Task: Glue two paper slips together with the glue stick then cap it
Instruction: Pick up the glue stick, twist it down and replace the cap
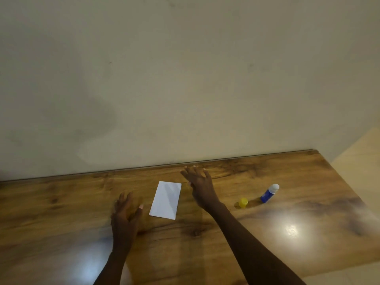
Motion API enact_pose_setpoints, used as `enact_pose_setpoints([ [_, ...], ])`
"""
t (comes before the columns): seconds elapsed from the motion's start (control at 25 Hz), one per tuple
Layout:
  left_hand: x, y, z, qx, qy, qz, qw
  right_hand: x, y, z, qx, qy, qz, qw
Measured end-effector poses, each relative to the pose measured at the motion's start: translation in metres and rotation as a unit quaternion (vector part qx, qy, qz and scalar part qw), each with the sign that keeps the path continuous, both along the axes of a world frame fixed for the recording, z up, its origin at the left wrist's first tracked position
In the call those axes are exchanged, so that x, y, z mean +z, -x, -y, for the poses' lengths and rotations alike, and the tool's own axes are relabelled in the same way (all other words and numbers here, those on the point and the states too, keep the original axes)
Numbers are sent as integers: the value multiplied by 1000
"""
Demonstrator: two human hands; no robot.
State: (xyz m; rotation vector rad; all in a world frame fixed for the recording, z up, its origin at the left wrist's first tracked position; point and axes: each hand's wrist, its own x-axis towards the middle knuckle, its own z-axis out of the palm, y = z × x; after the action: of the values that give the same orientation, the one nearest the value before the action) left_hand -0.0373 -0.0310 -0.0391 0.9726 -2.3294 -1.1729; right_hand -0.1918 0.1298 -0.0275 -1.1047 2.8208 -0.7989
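A white paper slip lies flat on the wooden table, between my two hands. My left hand hovers just left of it, fingers spread and holding nothing. My right hand is above the table just right of the paper's far corner, also open and empty. The blue glue stick stands uncapped to the right, its white tip showing. Its yellow cap sits on the table a little left of the stick. I can only make out one sheet; a second slip may be under it.
A plain wall runs along the table's far edge. The table's right edge drops off to a pale floor. Bright light glare reflects on the tabletop at the front right and front left.
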Motion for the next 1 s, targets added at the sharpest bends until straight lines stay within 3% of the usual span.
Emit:
enact_pose_setpoints([
  [0.28,41,50,-112,-125,-54,-8,991,77,25,-114,-147,166,-12,975],
  [0.48,36,80,-184,-207,-100,46,972,87,23,-195,-176,362,91,911],
  [0.64,20,99,-225,-186,-109,45,975,38,9,-220,-223,341,190,893],
  [1.0,10,116,-229,-151,-85,20,985,-11,16,-192,-291,276,154,903],
])
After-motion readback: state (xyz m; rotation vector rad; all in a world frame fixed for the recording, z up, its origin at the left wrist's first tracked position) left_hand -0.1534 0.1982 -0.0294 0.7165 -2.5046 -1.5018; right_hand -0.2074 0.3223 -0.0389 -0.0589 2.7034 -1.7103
